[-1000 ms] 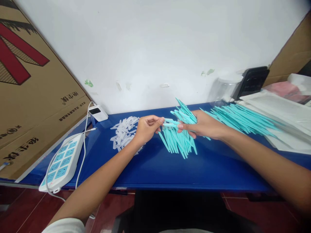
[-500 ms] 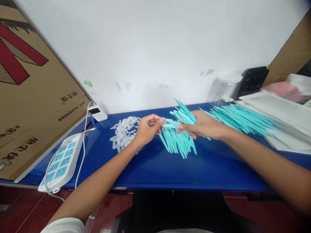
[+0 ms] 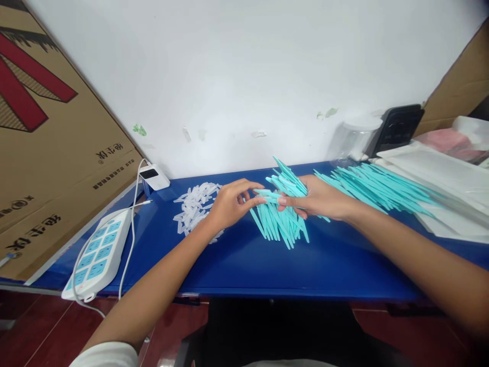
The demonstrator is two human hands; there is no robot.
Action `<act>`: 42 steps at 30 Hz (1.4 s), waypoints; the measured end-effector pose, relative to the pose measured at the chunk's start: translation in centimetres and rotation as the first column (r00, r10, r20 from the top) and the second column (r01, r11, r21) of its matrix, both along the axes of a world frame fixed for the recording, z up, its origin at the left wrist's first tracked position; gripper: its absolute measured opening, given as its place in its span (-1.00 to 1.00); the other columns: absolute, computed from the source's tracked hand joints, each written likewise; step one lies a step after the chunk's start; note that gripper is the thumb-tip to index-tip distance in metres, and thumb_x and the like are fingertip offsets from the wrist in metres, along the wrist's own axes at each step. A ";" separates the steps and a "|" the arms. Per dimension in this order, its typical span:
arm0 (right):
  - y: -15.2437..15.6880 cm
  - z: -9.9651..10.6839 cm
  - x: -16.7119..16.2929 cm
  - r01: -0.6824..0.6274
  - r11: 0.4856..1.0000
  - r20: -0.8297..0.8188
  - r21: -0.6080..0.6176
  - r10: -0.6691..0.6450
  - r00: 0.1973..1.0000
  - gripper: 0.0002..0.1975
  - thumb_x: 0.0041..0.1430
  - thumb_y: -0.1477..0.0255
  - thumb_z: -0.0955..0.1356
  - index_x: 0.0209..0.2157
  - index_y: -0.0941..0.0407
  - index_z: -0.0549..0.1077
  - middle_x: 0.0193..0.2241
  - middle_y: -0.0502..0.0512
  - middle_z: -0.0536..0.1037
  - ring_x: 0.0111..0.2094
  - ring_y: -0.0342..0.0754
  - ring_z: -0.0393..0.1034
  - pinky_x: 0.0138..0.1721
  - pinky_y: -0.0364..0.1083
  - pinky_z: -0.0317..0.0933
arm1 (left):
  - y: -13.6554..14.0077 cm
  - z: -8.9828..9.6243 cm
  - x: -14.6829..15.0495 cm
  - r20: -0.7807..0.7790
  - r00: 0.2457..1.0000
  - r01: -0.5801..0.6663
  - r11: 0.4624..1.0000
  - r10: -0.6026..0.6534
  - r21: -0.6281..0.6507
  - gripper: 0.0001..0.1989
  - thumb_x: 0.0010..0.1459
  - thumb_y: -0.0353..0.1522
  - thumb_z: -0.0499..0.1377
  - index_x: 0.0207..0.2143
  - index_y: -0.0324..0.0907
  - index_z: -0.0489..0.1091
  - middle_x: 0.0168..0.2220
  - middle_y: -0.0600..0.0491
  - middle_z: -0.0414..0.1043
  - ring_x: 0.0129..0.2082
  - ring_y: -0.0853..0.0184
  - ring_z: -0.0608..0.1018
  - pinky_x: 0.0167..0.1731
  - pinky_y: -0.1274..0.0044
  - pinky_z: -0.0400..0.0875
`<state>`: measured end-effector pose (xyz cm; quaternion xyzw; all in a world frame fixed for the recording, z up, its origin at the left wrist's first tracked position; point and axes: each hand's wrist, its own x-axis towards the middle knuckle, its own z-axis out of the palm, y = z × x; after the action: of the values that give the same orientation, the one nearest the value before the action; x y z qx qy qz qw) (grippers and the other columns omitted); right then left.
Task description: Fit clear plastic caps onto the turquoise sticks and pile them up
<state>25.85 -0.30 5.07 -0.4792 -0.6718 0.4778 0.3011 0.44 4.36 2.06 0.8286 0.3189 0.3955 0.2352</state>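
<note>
My right hand (image 3: pixel 319 198) holds a bunch of slim turquoise sticks (image 3: pixel 287 178), shaped like eyebrow razors. One turquoise stick (image 3: pixel 272 194) juts left from between its thumb and fingers. The thumb and forefinger of my left hand (image 3: pixel 233 204) close around the left end of that stick; whether a clear piece sits on this end I cannot make out. Below both hands, a fanned pile of turquoise sticks (image 3: pixel 280 227) lies on the blue table (image 3: pixel 244 270). Small translucent whitish pieces (image 3: pixel 194 206) are heaped beside my left hand, partly behind it.
More turquoise sticks (image 3: pixel 376 186) lie to the right, by white plastic bags (image 3: pixel 451 173). A clear jar (image 3: pixel 357 140) and a black device (image 3: pixel 399 125) stand against the wall. On the left are a power strip (image 3: pixel 101 255), a white gadget (image 3: pixel 155 177), cables and a cardboard box (image 3: pixel 64 153).
My left thumb and forefinger have stretched further right along the stick, and the curled fingers have loosened. My right hand stays nearly still with its bunch.
</note>
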 end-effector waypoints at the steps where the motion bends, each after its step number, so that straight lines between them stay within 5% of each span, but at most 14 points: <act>1: 0.0 0.0 0.0 -0.008 1.000 -0.004 0.003 0.008 1.000 -0.58 0.06 0.06 0.56 -0.35 0.13 0.53 -0.66 -0.04 0.48 -0.64 -0.15 0.29 -0.60 -0.14 0.10 | 0.0 0.0 0.0 0.013 1.000 0.004 0.999 -0.003 -0.034 -0.69 0.23 -0.14 0.38 -0.08 -0.12 0.64 -0.27 -0.03 0.62 -0.42 0.39 0.56 -0.42 0.55 0.48; 6: 0.0 -0.4 0.0 -0.009 0.999 -0.029 0.049 0.010 1.000 -0.58 0.12 0.05 0.53 -0.32 0.14 0.56 -0.65 -0.02 0.50 -0.63 -0.13 0.34 -0.61 -0.14 0.13 | 0.0 -0.9 0.7 0.240 0.970 0.125 0.896 -0.022 -0.425 -0.57 0.24 -0.06 0.35 -0.07 -0.24 0.59 -0.43 0.01 0.57 -0.56 0.38 0.56 -0.58 0.55 0.49; 12: -0.7 -0.7 -1.0 0.019 0.999 -0.124 0.046 -0.013 0.992 -0.55 0.12 0.03 0.54 -0.30 0.16 0.57 -0.61 0.00 0.53 -0.68 -0.18 0.29 -0.67 -0.16 0.14 | -0.7 -1.5 1.8 0.394 0.919 0.216 0.794 0.032 -0.568 -0.57 0.20 -0.03 0.37 -0.27 -0.25 0.49 -0.39 -0.02 0.61 -0.51 0.37 0.61 -0.53 0.56 0.53; 20: -1.2 -1.3 -1.9 -0.068 0.997 -0.203 -0.038 0.059 0.977 -0.51 0.14 -0.02 0.53 -0.23 0.13 0.52 -0.46 0.05 0.63 -0.64 -0.11 0.44 -0.65 -0.11 0.36 | -0.8 -1.1 1.8 0.368 0.930 0.178 0.876 0.000 -0.449 -0.59 0.29 -0.02 0.29 -0.17 -0.20 0.43 -0.49 0.08 0.56 -0.65 0.41 0.54 -0.61 0.58 0.45; 25: -0.5 -1.3 -1.3 0.027 0.999 -0.180 -0.016 -0.030 0.983 -0.53 0.17 -0.03 0.51 -0.27 0.11 0.49 -0.44 0.09 0.63 -0.56 -0.02 0.52 -0.56 -0.05 0.45 | 0.5 -0.6 0.6 0.362 0.930 0.154 0.835 0.057 -0.528 -0.55 0.20 0.01 0.35 -0.21 -0.19 0.42 -0.56 0.14 0.48 -0.69 0.43 0.48 -0.63 0.58 0.40; 31: 0.2 -0.1 0.1 0.168 0.982 0.062 0.085 -0.173 0.983 -0.58 0.28 0.04 0.45 -0.40 0.12 0.46 -0.56 0.05 0.54 -0.66 -0.17 0.28 -0.60 -0.13 0.21 | 2.8 -0.5 -1.7 0.135 0.991 0.098 0.781 -0.018 -0.617 -0.55 0.19 0.02 0.35 -0.28 -0.21 0.44 -0.62 0.16 0.37 -0.71 0.51 0.31 -0.65 0.61 0.14; 37: 0.7 -0.2 1.5 0.043 0.999 0.091 -0.001 -0.043 0.995 -0.46 0.17 -0.11 0.47 -0.45 0.10 0.40 -0.59 -0.05 0.38 -0.63 -0.22 0.09 -0.60 -0.15 -0.04 | 3.9 -2.2 -1.6 -0.048 0.998 0.016 0.870 -0.045 -0.493 -0.53 0.27 0.05 0.25 -0.28 -0.21 0.50 -0.67 0.22 0.16 -0.65 0.47 0.16 -0.57 0.56 0.02; 42: 0.7 -0.5 1.4 -0.044 0.995 -0.010 -0.092 0.044 0.999 -0.44 0.15 -0.13 0.48 -0.45 0.07 0.33 -0.56 -0.08 0.29 -0.60 -0.22 -0.02 -0.60 -0.14 -0.14 | 3.7 -2.8 -1.0 -0.199 0.975 -0.134 0.973 0.097 -0.186 -0.46 0.33 0.03 0.18 0.07 -0.21 0.52 -0.61 0.21 0.21 -0.59 0.39 0.26 -0.50 0.54 0.10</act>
<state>27.26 0.36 4.58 -0.4757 -0.6584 0.5166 0.2707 -0.54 8.03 -0.75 0.8145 0.4255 0.2947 0.2621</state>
